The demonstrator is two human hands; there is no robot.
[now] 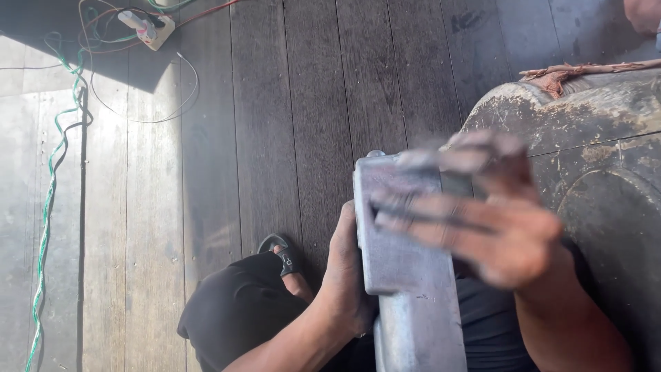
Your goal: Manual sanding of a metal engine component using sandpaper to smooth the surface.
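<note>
Dark wooden floorboards (310,103) fill the background, and over them a flat grey metal bar (406,275) is held upright above the lap, gripped along its left edge by the left hand (348,272). The right hand (496,220) is blurred, fingers spread open and laid across the bar's upper face. A dirty grey drum (599,158) is seen just right; green wires (51,179) and a power strip (148,27) lie well apart, far left.

**Hands, two, bare, both soiled**

Left hand (348,272): forearm rising from lower centre, palm turned rightward, fingers curled out of sight, thumb side uppermost. Right hand (492,220): blurred, fingers (413,207) extended leftward and spread, palm down, forearm trailing to lower right.
</note>
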